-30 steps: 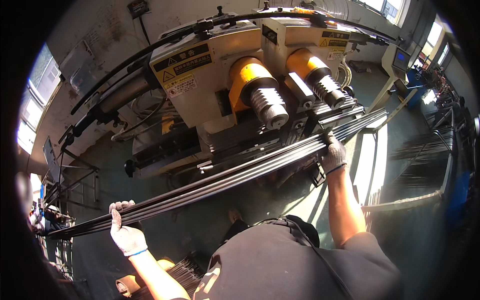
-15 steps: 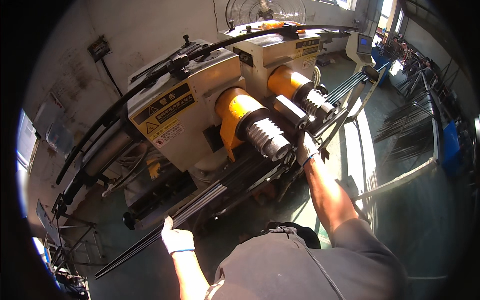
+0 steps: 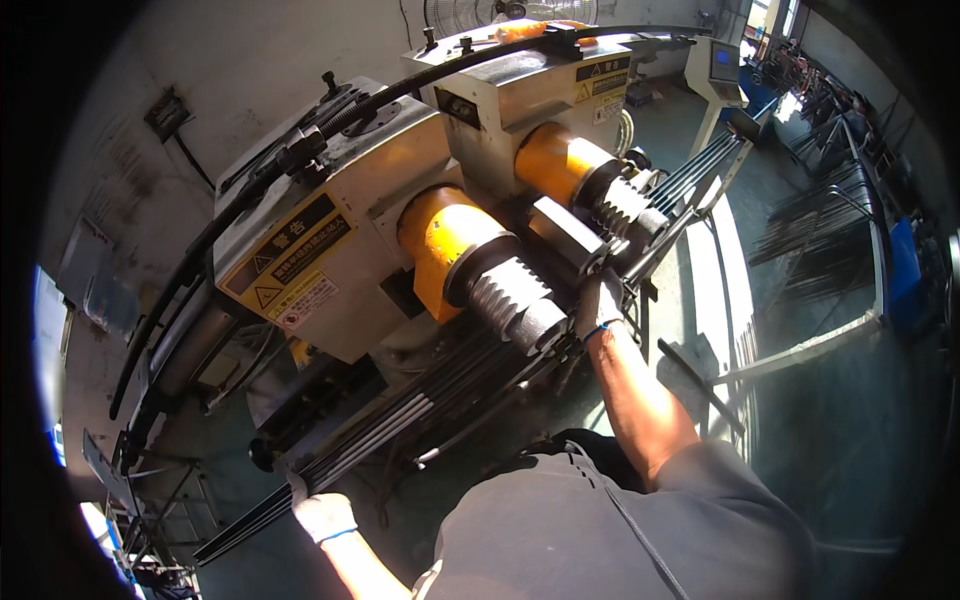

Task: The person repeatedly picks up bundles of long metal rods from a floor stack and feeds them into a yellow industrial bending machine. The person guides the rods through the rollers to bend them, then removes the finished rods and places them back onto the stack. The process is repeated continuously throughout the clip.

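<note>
A bundle of long thin metal rods (image 3: 400, 418) runs slantwise from the lower left, under the front of a machine, toward the upper right. My left hand (image 3: 325, 514), in a white glove, is closed round the rods near their lower left end, with a finger or thumb lying over them. In a similar glove, my right hand (image 3: 600, 302) is at the end of a rectangular metal block (image 3: 567, 234) between two ribbed rollers (image 3: 516, 302). Its fingers look bent round something in shadow that I cannot make out.
The large beige machine (image 3: 330, 215) carries orange cylinders (image 3: 455, 240) and a curved black bar (image 3: 400, 90). A control panel (image 3: 722, 65) stands at the far right. Beyond my right arm is a rack with dark rods (image 3: 815, 230). A fan (image 3: 512, 10) stands behind.
My left hand has slid down and left along the rods. The right hand stays at the block. The whole view has shifted slightly, bringing the machine a little left.
</note>
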Demonstrator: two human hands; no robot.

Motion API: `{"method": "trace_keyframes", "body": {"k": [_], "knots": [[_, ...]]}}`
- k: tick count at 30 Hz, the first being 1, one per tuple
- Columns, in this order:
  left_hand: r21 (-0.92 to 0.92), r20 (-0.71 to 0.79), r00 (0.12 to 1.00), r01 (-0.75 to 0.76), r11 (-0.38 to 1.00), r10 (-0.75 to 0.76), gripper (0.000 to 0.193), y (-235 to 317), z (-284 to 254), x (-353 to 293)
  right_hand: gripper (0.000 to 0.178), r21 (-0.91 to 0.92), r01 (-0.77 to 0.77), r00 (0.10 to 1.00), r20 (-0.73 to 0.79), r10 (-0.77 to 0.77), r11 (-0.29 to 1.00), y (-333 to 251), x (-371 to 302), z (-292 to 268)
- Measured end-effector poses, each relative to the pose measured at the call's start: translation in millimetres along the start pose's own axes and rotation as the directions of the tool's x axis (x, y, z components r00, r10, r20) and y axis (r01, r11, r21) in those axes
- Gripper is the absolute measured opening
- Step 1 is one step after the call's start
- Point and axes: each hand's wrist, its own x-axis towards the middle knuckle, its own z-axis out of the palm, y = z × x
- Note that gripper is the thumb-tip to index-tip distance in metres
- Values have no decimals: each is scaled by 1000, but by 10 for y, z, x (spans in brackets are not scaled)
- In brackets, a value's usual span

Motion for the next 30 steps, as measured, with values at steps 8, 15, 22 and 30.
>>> {"method": "trace_keyframes", "body": {"k": [8, 15, 22, 30], "knots": [[12, -275, 922, 288, 958, -273, 42, -756, 599, -370, 25, -945, 282, 890, 322, -322, -167, 710, -215, -534], [-57, -214, 977, -11, 998, -1, 42, -401, 922, -530, 36, -279, -28, 797, 573, -190, -960, 1354, -737, -368], [-20, -221, 953, 210, 977, -210, 69, -646, 505, -390, 58, 848, 80, 891, 175, 419, -523, 991, -1158, -67], [-288, 40, 878, 468, 836, -477, 82, -765, 536, -522, 48, 50, -117, 880, 469, -80, -992, 510, -1254, 13]]}}
